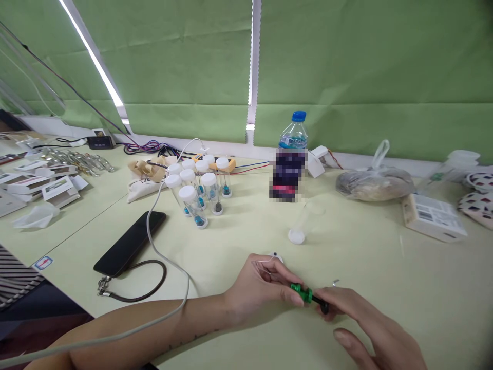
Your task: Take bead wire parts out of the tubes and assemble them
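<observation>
My left hand pinches a small green plastic piece between thumb and fingers. From its right end sticks out a black rod with a rounded tip. My right hand is at that black tip, its fingertips against it and its thumb spread away. A thin white thread runs over my left fingers, and behind them lies a white disc with a dark centre dot. Just beyond my right fingers is a tiny shiny piece. A clear tube with a white base stands farther back.
Several white-capped clear tubes with small blue or dark pieces inside stand left of centre. A black phone with a strap lies nearer. A white cable crosses my left arm. Behind are a bottle, a tied plastic bag and a box.
</observation>
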Demonstrator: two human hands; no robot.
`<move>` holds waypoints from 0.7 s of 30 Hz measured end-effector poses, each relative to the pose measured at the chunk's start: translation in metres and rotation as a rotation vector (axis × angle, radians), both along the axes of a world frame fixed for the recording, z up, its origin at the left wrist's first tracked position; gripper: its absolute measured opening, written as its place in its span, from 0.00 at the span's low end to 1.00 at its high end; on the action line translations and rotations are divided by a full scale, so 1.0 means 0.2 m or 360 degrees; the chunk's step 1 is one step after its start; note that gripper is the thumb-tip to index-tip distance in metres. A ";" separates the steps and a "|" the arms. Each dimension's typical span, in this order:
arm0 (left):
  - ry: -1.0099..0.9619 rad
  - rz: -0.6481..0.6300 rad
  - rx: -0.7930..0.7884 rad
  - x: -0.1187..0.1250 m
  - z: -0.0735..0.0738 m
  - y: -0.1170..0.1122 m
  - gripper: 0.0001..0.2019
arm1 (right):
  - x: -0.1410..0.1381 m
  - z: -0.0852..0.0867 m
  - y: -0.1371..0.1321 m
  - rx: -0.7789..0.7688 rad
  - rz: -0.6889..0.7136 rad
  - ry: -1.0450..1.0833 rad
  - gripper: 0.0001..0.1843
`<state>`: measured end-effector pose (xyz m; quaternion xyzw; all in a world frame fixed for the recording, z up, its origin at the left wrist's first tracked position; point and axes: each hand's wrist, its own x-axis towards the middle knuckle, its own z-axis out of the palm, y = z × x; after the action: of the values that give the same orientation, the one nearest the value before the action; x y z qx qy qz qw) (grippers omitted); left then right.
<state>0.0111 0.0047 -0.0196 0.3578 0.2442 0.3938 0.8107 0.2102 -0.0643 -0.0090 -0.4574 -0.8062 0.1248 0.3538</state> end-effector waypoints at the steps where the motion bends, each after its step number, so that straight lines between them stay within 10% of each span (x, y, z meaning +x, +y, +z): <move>1: 0.0003 -0.0005 -0.0003 0.00 0.00 0.00 0.12 | 0.00 0.00 0.00 -0.0016 0.0010 0.0024 0.16; 21: 0.0073 0.0071 0.0012 0.00 0.02 0.00 0.13 | -0.03 -0.10 -0.01 -0.0359 0.0012 0.0850 0.28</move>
<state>0.0118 0.0050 -0.0158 0.3643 0.2690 0.4045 0.7946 0.2051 -0.0671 -0.0290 -0.4420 -0.6673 0.3309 0.4999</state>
